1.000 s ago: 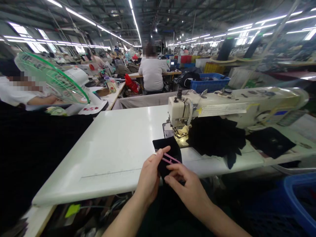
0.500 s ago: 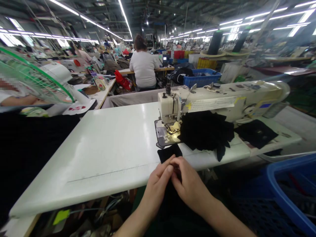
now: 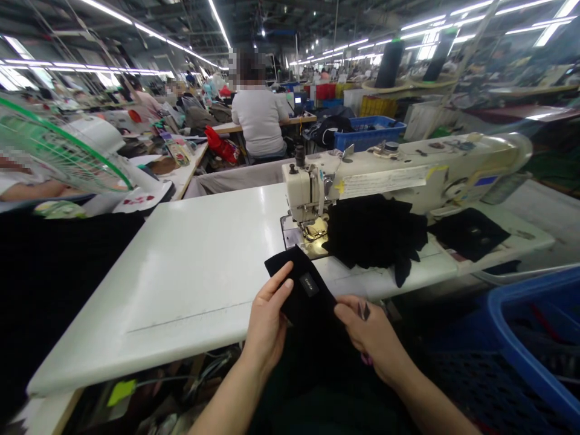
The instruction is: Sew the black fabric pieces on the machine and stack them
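A black fabric piece [image 3: 290, 260] with a small dark woven label [image 3: 310, 284] is stretched between my hands at the table's front edge. My left hand [image 3: 267, 317] is closed on its left side, thumb and forefinger lying on the cloth. The right edge is pinched by my right hand [image 3: 369, 326], which also has thread snips [image 3: 364, 311] tucked in it; only dark pointed tips and a pinkish bit below show. Just beyond the cloth stands a sewing machine [image 3: 308, 193], its needle area lit. The lower end of the fabric merges with dark cloth below.
Black cut pieces [image 3: 376, 232] are heaped right of the needle, and another black piece [image 3: 471, 232] lies farther right. A blue basket [image 3: 507, 308] stands at the right. A green-rimmed fan [image 3: 90, 142] is on the left. A person in a white top [image 3: 260, 121] sits ahead.
My hands were together over the cloth; now they are apart, the right one farther right. The fabric has been raised and spread, so its label shows. Snips are now visible in my right hand.
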### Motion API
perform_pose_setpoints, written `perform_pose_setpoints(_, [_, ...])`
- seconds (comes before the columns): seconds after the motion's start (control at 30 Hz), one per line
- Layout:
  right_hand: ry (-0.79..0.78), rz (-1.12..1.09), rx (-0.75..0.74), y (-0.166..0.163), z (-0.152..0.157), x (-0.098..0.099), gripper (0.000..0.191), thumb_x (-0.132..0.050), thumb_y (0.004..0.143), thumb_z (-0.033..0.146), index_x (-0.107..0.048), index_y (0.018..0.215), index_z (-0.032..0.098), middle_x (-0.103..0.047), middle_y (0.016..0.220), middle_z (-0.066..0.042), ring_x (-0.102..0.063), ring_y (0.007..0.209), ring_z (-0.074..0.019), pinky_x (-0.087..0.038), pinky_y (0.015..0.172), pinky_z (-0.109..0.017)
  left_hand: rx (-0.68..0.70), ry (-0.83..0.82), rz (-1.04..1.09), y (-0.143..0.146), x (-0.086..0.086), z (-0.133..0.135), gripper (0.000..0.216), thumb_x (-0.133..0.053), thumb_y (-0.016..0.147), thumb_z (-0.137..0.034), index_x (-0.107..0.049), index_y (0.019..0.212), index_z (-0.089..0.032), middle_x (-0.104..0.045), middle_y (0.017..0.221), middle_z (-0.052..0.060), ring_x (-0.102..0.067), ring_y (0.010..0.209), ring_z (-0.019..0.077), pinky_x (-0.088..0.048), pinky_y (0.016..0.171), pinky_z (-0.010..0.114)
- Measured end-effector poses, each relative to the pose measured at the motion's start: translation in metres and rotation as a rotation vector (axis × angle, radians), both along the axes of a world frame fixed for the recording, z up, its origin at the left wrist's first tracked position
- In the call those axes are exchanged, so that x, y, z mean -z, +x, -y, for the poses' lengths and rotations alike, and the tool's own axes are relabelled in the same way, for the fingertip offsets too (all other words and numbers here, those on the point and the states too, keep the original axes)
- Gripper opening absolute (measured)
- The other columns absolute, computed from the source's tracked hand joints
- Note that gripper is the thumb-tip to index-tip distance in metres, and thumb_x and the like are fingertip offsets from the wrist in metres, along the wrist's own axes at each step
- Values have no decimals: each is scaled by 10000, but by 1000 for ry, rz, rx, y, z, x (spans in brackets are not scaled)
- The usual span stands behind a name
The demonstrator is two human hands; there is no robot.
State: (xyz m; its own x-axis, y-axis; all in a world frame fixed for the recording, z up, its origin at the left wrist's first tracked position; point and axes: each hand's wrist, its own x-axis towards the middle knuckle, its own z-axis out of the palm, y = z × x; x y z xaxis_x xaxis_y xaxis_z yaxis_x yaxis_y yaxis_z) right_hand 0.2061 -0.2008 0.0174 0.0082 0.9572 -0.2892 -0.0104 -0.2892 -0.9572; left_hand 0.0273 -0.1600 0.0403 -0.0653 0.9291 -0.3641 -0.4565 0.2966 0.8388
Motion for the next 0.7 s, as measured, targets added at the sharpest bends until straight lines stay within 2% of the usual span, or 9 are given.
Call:
perform_pose_setpoints(0.1, [64, 150, -21, -1, 1, -4, 385, -688, 813, 551, -718, 783, 168, -646, 701, -28, -569, 656, -156, -450, 612, -256, 9, 108, -129, -18, -2, -22, 814, -886, 652, -307, -567, 1400, -273, -726, 1081, 40, -689, 908, 182, -547, 732, 237])
perform_pose_setpoints(0.17, [57, 166, -36, 0, 1, -3, 374, -669, 828, 538, -729, 806, 170, -685, 750, -37, -608, 714, -179, -468, 664, -269, 119, 128, -252, -35, -7, -45, 909, -898, 627, -317, -505, 1446, -297, -720, 1051, 26, -673, 867, 172, -525, 685, 239])
perform_pose_setpoints(0.27, [34, 159, -61, -1, 1, 0, 388, -666, 815, 545, -739, 839, 165, -704, 764, -42, -626, 724, -193, -474, 672, -280, 484, 62, -500, -50, -18, -76, 648, -872, 656, -411, -687, 1247, -218, -736, 959, 55, -654, 809, 184, -464, 640, 252])
perform_pose_setpoints(0.33, [30, 162, -64, -2, 1, 0, 395, -667, 804, 544, -744, 841, 158, -715, 777, -52, -637, 738, -204, -482, 687, -288, 615, 68, -629, -51, -24, -91, 462, -835, 684, -465, -770, 1053, -194, -750, 925, 68, -654, 820, 205, -454, 677, 282])
perform_pose_setpoints(0.43, [31, 173, -51, -3, 1, -1, 391, -669, 794, 529, -750, 852, 150, -729, 805, -68, -653, 770, -223, -496, 710, -302, 685, 127, -704, -43, -29, -105, 353, -819, 684, -468, -789, 937, -224, -765, 990, 54, -652, 971, 240, -452, 843, 327])
perform_pose_setpoints(0.5, [35, 183, -42, -2, 1, -2, 380, -671, 793, 516, -751, 855, 150, -732, 809, -72, -659, 774, -233, -502, 713, -314, 764, 146, -719, -39, -31, -112, 309, -822, 664, -448, -785, 879, -230, -765, 980, 39, -639, 1005, 242, -434, 895, 334])
perform_pose_setpoints(0.6, [52, 212, -41, 2, 1, 0, 371, -648, 825, 513, -759, 869, 162, -737, 824, -74, -671, 793, -249, -512, 738, -341, 831, 159, -692, -38, -31, -120, 259, -805, 658, -427, -746, 781, -207, -740, 857, 23, -631, 868, 203, -440, 815, 311])
perform_pose_setpoints(0.7, [124, 220, -39, 7, 2, 3, 347, -626, 861, 505, -779, 911, 198, -752, 938, -74, -680, 932, -273, -511, 862, -383, 822, 135, -668, -40, -32, -125, 243, -792, 662, -404, -702, 756, -200, -687, 757, -6, -572, 698, 146, -402, 660, 262])
